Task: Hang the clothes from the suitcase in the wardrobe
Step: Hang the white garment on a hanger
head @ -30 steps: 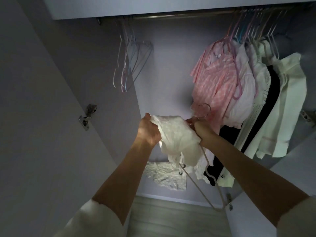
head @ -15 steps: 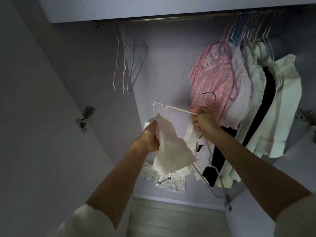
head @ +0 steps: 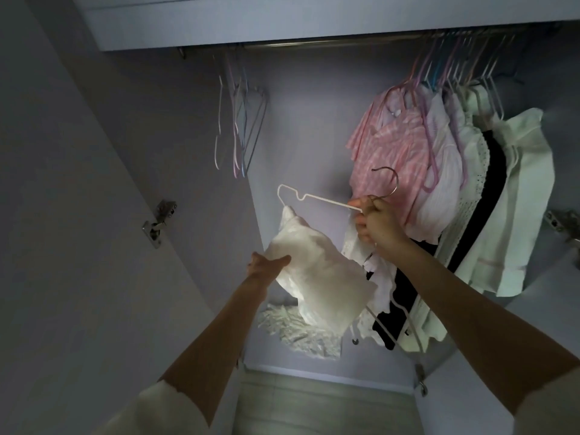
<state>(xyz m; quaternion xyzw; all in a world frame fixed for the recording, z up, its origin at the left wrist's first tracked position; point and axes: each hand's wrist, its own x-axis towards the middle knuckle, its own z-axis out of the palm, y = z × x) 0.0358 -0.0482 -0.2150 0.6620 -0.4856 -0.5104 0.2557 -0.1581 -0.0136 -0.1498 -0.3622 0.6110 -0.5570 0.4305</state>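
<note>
head view: hands (head: 379, 222) hold hanger (head: 326, 200) beside pink shirt (head: 392, 152).

crinkled white cloth garment (head: 317, 277), shiny metal hook (head: 387, 180)

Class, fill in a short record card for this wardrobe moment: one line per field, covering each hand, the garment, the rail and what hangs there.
left hand: grips white garment
right hand: holds white hanger below its hook
garment: partly on hanger, one end bare
rail: spans the top
empty hangers: bunched left
hung clothes: pink, white, black, on right
</note>
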